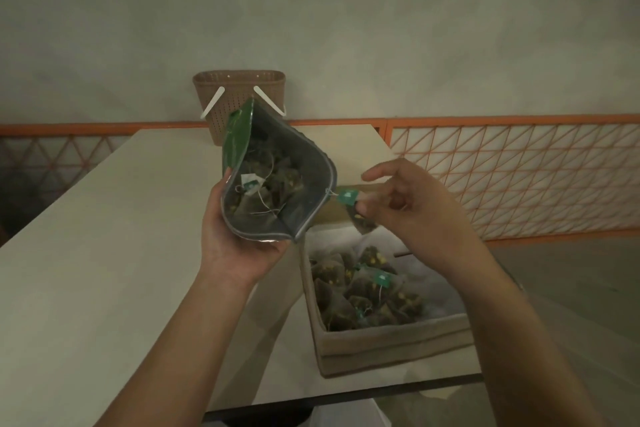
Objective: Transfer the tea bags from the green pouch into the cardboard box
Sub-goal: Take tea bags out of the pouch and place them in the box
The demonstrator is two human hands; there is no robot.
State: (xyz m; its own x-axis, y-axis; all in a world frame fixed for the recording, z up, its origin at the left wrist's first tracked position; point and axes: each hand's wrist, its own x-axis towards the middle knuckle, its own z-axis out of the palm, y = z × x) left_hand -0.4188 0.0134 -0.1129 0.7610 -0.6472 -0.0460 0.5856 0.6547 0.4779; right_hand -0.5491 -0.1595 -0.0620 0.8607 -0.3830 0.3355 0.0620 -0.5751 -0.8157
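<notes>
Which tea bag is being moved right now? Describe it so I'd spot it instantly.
Start at the open cardboard box on the pale table. Just above its far edge, the right hand pinches one dark mesh tea bag with a green paper tag. Unlike the others, it hangs in mid-air.

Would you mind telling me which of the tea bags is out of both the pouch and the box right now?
The tea bag pinched in the right hand, hanging above the cardboard box; the others lie inside the green pouch or the box.
</notes>
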